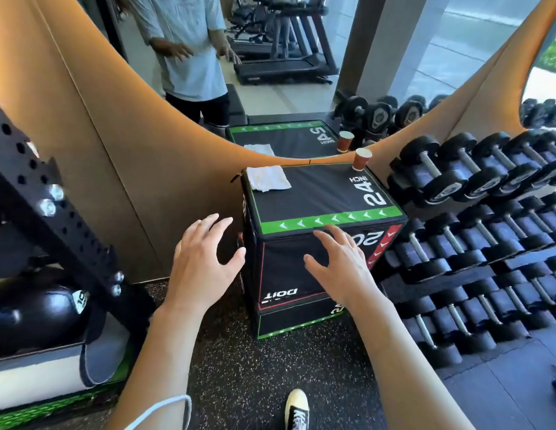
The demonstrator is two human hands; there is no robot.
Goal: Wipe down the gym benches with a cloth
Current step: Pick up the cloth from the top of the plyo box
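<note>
Fingers spread on both hands, left hand (pixel 202 262) and right hand (pixel 342 262), holding nothing.
Not yet wiping: folded white cloth (pixel 268 178) untouched atop black padded box (pixel 320 193).

Both hands (pixel 270 262) spread, empty, near plyo box (pixel 320 193) w/ white cloth (pixel 269 178) on top.

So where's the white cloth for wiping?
The folded white cloth lies on the black padded box, at its far-left corner, opposite the brown paper cup; neither hand touches it.
</note>
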